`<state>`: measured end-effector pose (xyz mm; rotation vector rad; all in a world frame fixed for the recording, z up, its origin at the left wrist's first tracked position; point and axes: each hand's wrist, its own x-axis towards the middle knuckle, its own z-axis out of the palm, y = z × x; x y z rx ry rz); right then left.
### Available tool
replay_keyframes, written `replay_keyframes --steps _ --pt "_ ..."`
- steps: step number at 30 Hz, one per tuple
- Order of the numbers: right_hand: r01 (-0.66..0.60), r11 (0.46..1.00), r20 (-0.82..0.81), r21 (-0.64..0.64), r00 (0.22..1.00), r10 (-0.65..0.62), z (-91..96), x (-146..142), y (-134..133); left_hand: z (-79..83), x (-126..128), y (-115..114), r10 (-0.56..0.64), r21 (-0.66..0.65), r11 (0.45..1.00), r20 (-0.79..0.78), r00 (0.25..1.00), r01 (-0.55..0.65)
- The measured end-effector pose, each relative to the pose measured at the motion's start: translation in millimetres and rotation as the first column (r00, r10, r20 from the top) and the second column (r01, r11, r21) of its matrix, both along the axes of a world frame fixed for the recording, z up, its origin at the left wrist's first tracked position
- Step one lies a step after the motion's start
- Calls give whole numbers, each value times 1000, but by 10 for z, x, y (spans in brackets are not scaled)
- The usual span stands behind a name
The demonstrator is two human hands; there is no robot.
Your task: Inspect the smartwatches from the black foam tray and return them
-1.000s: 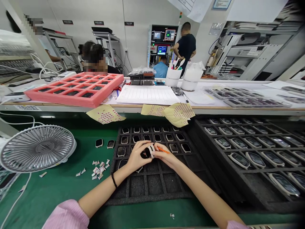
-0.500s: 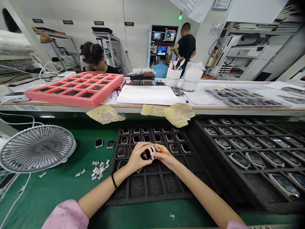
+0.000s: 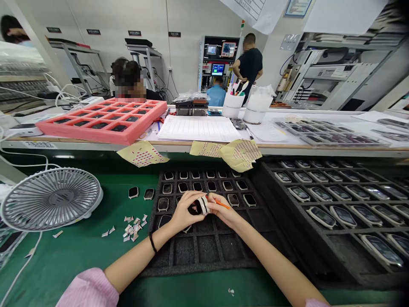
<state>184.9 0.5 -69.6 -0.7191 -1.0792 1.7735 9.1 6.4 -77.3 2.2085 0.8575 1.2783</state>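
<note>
My left hand point(image 3: 184, 211) is closed around a small black-and-white watch case point(image 3: 200, 206), held just above a black foam tray point(image 3: 204, 245). My right hand point(image 3: 224, 209) pinches a thin orange stick point(image 3: 220, 203) whose tip meets the case's right side. The tray's far rows hold several dark watch cases point(image 3: 211, 186); its near pockets show bare foam. Both forearms reach in from the bottom edge, with pink sleeves and a black band on the left wrist.
A white desk fan point(image 3: 51, 198) lies at the left on the green mat point(image 3: 76, 251), near two loose cases point(image 3: 133, 192) and paper scraps point(image 3: 131, 225). A larger black tray point(image 3: 338, 221) of watches sits right. A pink tray point(image 3: 102, 120), papers and cups stand on the shelf; people work behind.
The hands stay almost still over the tray; the orange stick shifts slightly at the case. The camera view has tilted a little.
</note>
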Motion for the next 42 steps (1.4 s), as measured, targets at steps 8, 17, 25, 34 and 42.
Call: replay_keyframes --steps 8,17,25,34,42 --pt "-6 1000 1 22 1000 6 14 -22 0 -14 1 18 -1 -1 1000 -14 1000 1" --pt "260 956 60 134 961 -270 78 142 132 121 -61 -121 39 -18 999 -423 905 -51" --pt "635 748 -38 195 767 -641 26 338 273 311 307 -66 -84 -118 993 -671 737 6" --pt "577 767 9 281 797 -604 30 413 265 -134 502 -228 -213 -19 964 -652 727 265" --pt "151 888 146 434 961 -235 37 32 -34 206 65 -202 286 427 900 -441 851 -81"
